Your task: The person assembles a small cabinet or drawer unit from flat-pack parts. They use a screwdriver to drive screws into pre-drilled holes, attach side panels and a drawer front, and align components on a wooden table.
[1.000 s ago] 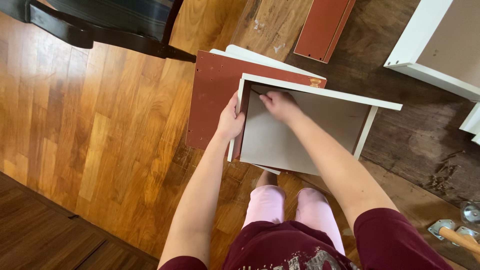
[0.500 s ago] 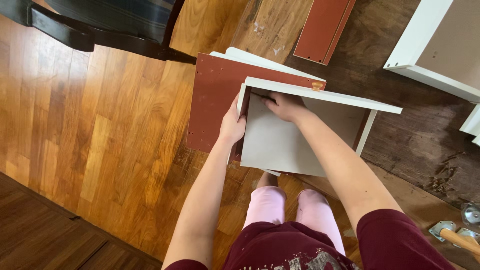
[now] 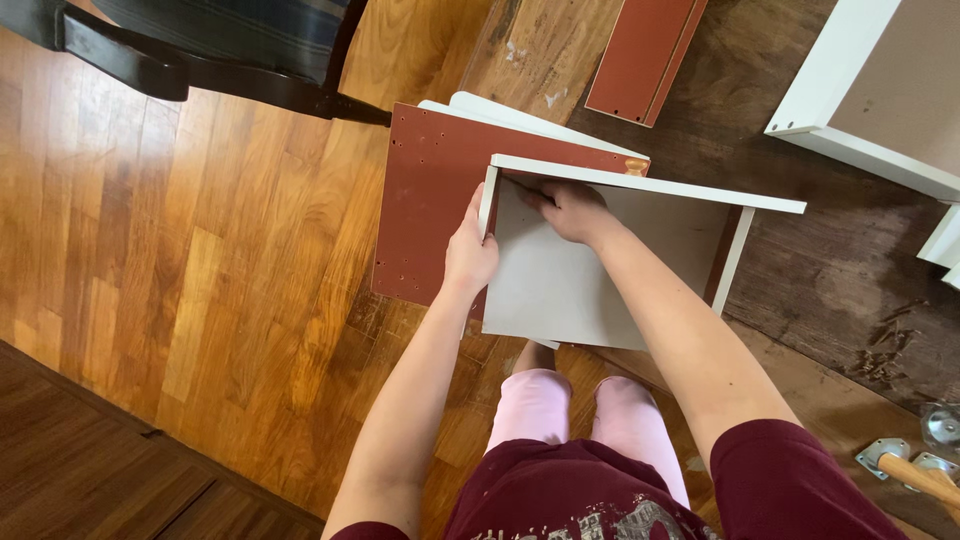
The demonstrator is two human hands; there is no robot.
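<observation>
A partly built drawer (image 3: 640,185) with white sides and a grey bottom panel (image 3: 570,290) stands on the wooden floor in front of my knees. My left hand (image 3: 468,255) grips the drawer's left side panel from outside. My right hand (image 3: 568,210) reaches inside and presses its fingers into the upper left inner corner, on the grey panel. A red-brown board (image 3: 430,200) with small drilled holes lies flat under and to the left of the drawer.
A second red-brown board (image 3: 645,60) lies at the top. A white furniture carcass (image 3: 850,95) sits at the top right. A hammer with a wooden handle (image 3: 915,470) lies at the lower right. A dark chair (image 3: 220,60) stands at the top left.
My right hand has slid a little deeper into the drawer's inner corner. The left hand keeps its hold on the side panel.
</observation>
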